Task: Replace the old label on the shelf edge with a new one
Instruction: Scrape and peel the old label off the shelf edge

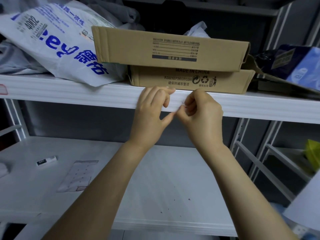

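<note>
The right hand pinches a small white label with curled fingertips. The left hand grips the shelf edge beside it, thumb underneath. The label looks thin, light and easily torn, so a lifted corner is probably the best hold. Cardboard boxes sit above.

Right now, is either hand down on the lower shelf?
No: left hand and right hand are both up at the upper shelf edge, the right pinching the label there.
</note>
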